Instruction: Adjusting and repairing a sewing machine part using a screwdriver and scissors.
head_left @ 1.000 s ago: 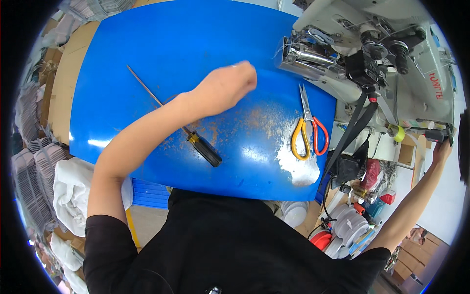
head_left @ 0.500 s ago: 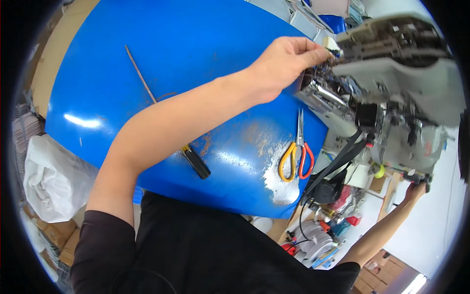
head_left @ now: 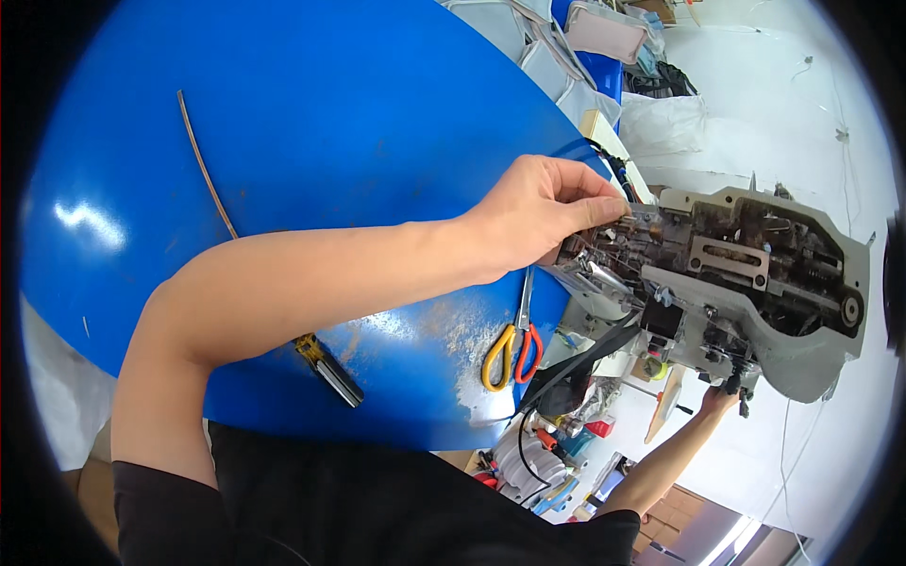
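Observation:
A grey sewing machine is tipped back off the blue table, so its greasy underside mechanism faces me. My left hand reaches across the table to the machine's left end. Its thumb and fingers pinch a small part there, which is too small to identify. My right hand is far out at the lower right and grips the machine's lower edge, partly hidden behind it.
Scissors with yellow and orange handles lie near the table's right edge. A long thin screwdriver with a black and yellow handle runs under my left forearm. A black belt hangs below the machine. Bags and bins stand behind.
My left hand left the middle of the table and went right to the machine's end. The machine has tipped over, turning its underside up toward me. My right arm stays stretched out at its edge.

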Demonstrator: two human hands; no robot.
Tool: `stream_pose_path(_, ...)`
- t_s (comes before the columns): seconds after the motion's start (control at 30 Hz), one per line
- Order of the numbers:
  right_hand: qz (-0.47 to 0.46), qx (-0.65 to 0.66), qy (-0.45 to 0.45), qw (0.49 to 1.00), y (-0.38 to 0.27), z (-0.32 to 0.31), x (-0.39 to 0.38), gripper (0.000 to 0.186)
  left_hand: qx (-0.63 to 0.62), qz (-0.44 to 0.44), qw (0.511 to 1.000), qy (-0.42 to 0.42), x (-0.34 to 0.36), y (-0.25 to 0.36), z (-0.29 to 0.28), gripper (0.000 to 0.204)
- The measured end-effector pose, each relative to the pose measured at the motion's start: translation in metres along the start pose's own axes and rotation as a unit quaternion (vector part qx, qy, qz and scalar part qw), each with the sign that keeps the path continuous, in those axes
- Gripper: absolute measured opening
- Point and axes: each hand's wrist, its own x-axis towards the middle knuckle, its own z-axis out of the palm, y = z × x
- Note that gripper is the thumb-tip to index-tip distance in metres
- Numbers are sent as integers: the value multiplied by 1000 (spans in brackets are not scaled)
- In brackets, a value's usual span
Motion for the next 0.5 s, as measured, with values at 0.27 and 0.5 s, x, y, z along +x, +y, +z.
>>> stream_pose_path(0.27,-12,-10,-14,1000,3,2,9,47,102,37,994,1,0,-2,-7,18)
stream_pose_path(0.5,-13,-2,-53,998,5,-20,19,48,194,202,960,15,6,-10,-7,12)
